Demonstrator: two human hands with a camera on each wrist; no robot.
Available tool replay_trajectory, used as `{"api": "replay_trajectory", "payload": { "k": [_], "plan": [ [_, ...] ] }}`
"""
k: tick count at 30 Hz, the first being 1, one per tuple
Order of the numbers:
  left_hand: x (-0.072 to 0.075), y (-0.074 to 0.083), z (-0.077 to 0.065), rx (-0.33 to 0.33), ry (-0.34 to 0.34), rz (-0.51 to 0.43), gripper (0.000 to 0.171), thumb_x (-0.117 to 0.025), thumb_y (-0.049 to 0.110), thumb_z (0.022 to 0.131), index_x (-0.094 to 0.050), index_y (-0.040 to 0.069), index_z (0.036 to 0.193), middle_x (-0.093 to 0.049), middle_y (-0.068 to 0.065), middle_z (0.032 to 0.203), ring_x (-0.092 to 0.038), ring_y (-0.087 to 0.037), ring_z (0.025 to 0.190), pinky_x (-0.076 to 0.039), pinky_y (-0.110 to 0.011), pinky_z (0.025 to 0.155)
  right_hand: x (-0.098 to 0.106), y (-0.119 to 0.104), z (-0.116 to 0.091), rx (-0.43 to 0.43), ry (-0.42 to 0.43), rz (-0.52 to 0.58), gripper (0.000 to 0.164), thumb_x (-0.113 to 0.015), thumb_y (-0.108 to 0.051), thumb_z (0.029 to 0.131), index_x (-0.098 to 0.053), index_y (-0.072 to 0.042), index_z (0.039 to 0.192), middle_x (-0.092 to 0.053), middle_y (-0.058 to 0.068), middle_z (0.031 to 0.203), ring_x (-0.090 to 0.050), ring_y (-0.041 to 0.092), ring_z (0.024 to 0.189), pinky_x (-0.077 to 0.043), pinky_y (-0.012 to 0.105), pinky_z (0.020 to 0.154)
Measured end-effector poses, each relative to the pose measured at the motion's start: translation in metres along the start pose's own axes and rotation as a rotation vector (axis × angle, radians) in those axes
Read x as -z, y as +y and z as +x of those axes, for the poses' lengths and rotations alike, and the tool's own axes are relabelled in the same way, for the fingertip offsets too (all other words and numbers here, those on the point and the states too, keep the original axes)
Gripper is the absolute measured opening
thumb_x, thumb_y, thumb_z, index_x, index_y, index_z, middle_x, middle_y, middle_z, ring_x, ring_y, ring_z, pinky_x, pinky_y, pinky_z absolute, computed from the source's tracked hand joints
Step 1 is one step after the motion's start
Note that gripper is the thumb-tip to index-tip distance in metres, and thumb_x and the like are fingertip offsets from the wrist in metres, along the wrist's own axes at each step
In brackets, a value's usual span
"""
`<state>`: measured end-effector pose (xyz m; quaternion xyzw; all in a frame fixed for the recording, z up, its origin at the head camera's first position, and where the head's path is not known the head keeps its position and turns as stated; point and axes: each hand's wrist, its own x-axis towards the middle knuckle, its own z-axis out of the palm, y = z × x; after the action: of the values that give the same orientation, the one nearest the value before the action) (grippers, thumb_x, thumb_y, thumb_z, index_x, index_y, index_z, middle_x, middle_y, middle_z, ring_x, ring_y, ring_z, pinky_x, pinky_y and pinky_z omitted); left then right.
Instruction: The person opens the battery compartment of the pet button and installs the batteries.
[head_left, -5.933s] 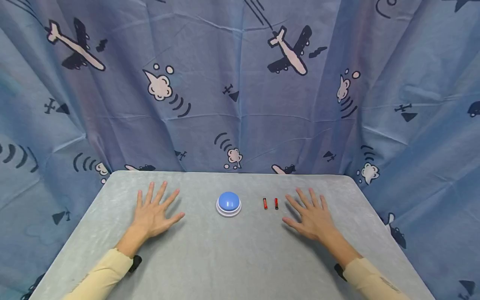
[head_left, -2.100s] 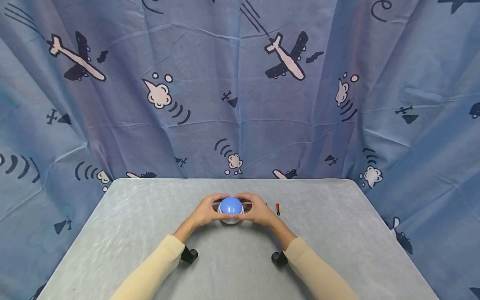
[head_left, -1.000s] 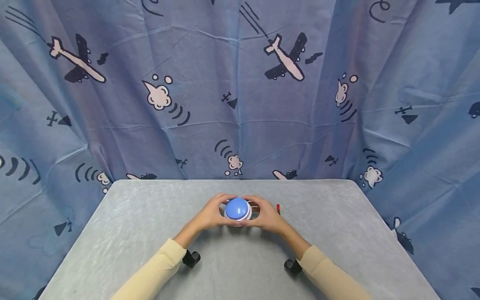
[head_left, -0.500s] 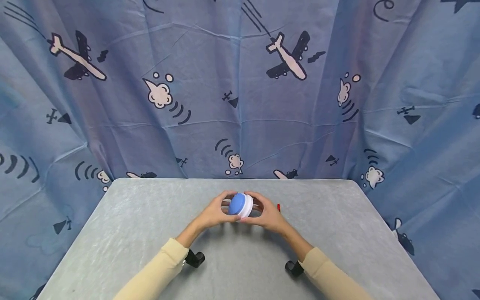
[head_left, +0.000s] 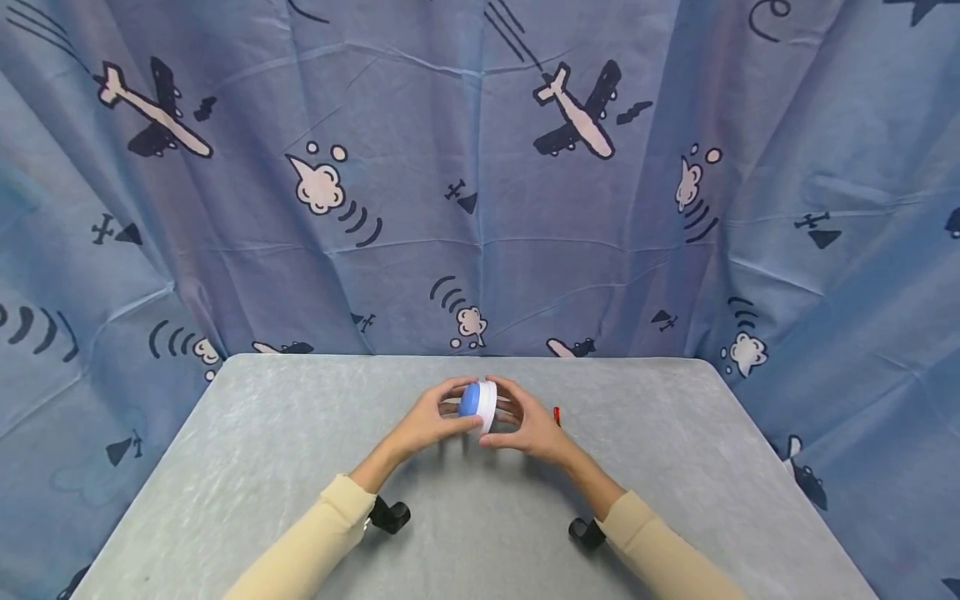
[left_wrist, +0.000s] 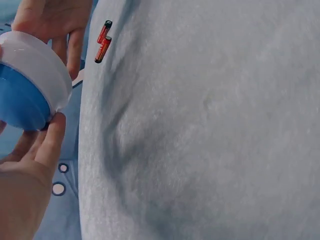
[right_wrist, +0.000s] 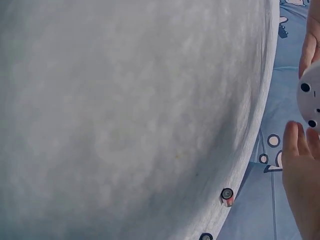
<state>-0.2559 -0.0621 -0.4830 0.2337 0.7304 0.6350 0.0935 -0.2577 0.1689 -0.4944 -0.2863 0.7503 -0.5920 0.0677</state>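
A round push button [head_left: 470,400] with a blue dome and white base is held above the table, tipped on its side. Its dome faces my left hand [head_left: 435,417], which grips it with thumb and fingers. Around the base side curves my right hand [head_left: 531,423], its fingers relaxed and fingertips close to the rim; contact is hard to make out. The right wrist view shows the white underside [right_wrist: 311,100] with dark round spots. Two small red-and-black batteries [left_wrist: 102,49] lie on the table; from the head, one battery [head_left: 557,415] peeks out behind my right hand.
The grey table [head_left: 300,467] has its far edge just beyond my hands. A blue curtain [head_left: 420,167] printed with planes hangs behind and at both sides. Black wrist cameras [head_left: 390,515] sit under both sleeves.
Both hands came in from the sides and took the button off the table. It has since turned from dome up to dome left, and the right hand's hold now looks looser.
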Motion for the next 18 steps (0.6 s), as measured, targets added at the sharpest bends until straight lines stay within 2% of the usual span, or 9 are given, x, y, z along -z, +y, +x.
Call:
{"api": "replay_trajectory", "payload": {
  "k": [6,10,13,18],
  "plan": [
    [0.0004,0.0000,0.0010,-0.014,-0.036,-0.056,0.070,-0.075,0.008,0.092,-0.040,0.002,0.153,-0.047,-0.027,0.145,-0.056,-0.040,0.123,-0.048,-0.043,0.100,0.0006,-0.0021,0.0021,0.010,0.034,-0.023,0.092,-0.090,-0.006,0.077,-0.039,0.000,0.153,-0.050,0.016,0.146,-0.052,0.032,0.130,-0.043,0.043,0.105],
    [0.0010,0.0007,0.0028,-0.035,-0.064,-0.018,0.075,-0.079,0.010,0.089,-0.041,0.011,0.154,-0.047,-0.020,0.147,-0.057,-0.035,0.122,-0.050,-0.041,0.098,0.0006,-0.0045,0.0021,0.023,0.050,-0.043,0.090,-0.092,-0.006,0.074,-0.045,-0.006,0.151,-0.054,0.011,0.141,-0.054,0.029,0.127,-0.044,0.045,0.105],
    [0.0010,0.0013,0.0027,-0.043,-0.065,0.002,0.073,-0.081,0.010,0.088,-0.046,0.014,0.151,-0.050,-0.015,0.143,-0.059,-0.032,0.118,-0.051,-0.041,0.095,-0.0007,-0.0085,0.0013,0.022,0.047,-0.031,0.090,-0.091,-0.003,0.074,-0.045,-0.008,0.151,-0.054,0.013,0.140,-0.055,0.031,0.126,-0.044,0.045,0.105],
    [0.0011,0.0021,0.0007,-0.039,-0.032,-0.062,0.069,-0.082,0.005,0.086,-0.050,0.009,0.147,-0.051,-0.017,0.140,-0.060,-0.033,0.117,-0.051,-0.045,0.096,0.0000,-0.0031,0.0002,0.011,0.006,0.032,0.092,-0.089,-0.001,0.077,-0.039,-0.004,0.154,-0.050,0.019,0.143,-0.058,0.037,0.122,-0.047,0.047,0.101]
  ]
}}
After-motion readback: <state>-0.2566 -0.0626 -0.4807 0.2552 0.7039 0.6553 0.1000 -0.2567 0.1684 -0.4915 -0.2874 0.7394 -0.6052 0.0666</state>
